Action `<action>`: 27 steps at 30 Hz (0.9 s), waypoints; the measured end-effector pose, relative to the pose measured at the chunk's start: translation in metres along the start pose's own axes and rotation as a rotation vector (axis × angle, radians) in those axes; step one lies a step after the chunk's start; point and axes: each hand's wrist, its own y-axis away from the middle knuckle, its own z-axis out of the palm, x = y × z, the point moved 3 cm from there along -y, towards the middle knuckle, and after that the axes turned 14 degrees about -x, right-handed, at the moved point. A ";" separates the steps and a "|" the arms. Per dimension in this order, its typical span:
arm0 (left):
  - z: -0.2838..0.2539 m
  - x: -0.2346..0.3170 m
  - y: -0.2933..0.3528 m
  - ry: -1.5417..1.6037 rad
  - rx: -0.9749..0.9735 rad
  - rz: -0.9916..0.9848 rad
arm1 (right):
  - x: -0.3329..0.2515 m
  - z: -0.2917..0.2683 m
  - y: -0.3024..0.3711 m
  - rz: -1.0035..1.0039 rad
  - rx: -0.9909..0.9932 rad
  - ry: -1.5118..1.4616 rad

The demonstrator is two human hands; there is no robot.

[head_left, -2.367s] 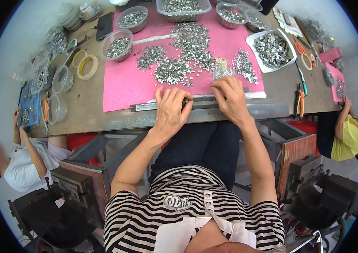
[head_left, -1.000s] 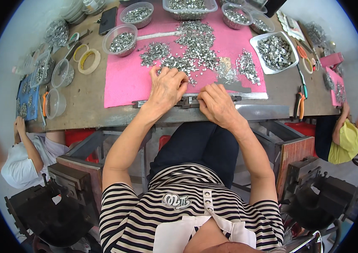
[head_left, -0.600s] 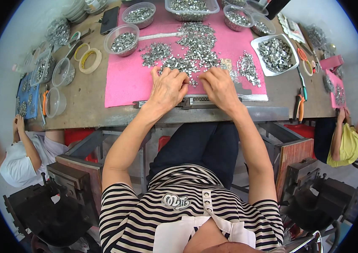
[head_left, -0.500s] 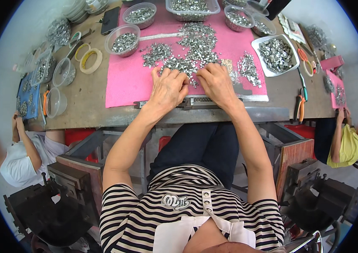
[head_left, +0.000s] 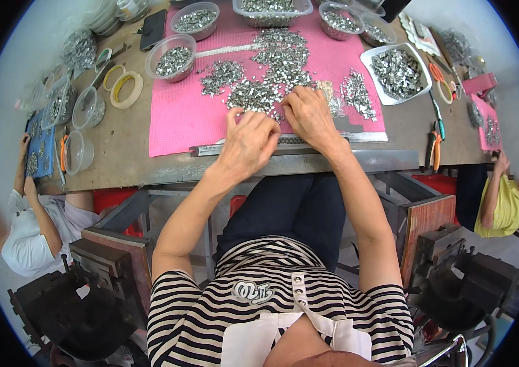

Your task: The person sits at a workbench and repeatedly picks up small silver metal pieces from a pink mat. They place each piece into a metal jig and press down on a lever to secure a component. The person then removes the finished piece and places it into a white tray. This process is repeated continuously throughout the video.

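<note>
Brown worktop is the biggest thing here, w/ a pink mat spread over its middle. Along the near edge lies a long steel bar; just beyond it, a narrower metal rail runs side to side, w/ a dark strip showing b/w the wrists. Main heap of loose shiny pcs sits on the mat straight ahead, trailing away toward the far tubs. White bowl, off to the right, is full of similar metal bits.

L hand is over the rail, palm down: thumb & fingers bunched narrow, tips mostly hidden, so can't tell if anything's pinched. R hand reaches farther, its fingers also narrow, tips at the heap's near edge by a few stray pcs; whether they grip one, can't tell either. Smaller side pile lies right of that hand, apart from the main heap.

Step in hand, judging by the pose: prob. picking single pcs out of the heap w/ the R hand while the L waits at the rail. Next move would call for a light thumb-and-fingertip pinch on one pc, neighbours left undisturbed, then a short, careful carry back to the strip, turned the right way round.
</note>
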 end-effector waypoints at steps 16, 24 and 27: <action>0.012 0.016 0.006 0.010 0.055 0.032 | -0.030 -0.027 0.059 -0.101 -0.014 -0.170; -0.003 -0.017 0.002 -0.096 0.129 -0.141 | -0.026 -0.022 0.031 -0.069 0.005 -0.213; -0.001 -0.023 -0.006 -0.111 0.087 -0.157 | -0.026 -0.013 0.011 -0.045 0.005 -0.164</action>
